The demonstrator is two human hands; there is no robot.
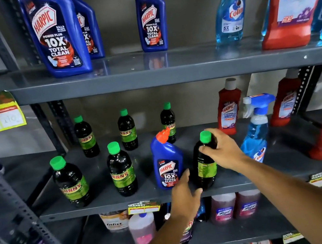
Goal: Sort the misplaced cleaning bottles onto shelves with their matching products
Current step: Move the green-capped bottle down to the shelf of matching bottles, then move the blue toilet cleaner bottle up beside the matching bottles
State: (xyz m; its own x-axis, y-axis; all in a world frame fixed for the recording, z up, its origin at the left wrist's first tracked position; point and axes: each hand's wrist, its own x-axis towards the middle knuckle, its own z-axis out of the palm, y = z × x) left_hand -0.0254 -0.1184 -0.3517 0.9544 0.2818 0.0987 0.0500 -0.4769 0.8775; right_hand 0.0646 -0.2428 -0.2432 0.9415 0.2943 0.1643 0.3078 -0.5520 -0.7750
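Blue Harpic bottle (167,161) stands misplaced among green-capped bottles on the middle shelf (110,207); your right hand (222,150) grips one dark bottle (204,163), your left hand (186,194) open beside it, so crowding could topple either

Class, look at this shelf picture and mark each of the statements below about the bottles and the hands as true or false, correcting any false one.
1. The right hand grips a green-capped dark bottle near its neck. True.
2. The blue Harpic bottle on the middle shelf has a green cap. False: its cap is orange-red.
3. The left hand reaches towards the base of the blue Harpic bottle. True.
4. The top shelf holds only green-capped Sunny bottles. False: it holds blue Harpic, Colin and red Harpic bottles.
5. A Colin spray bottle stands on the middle shelf, right of the held bottle. True.
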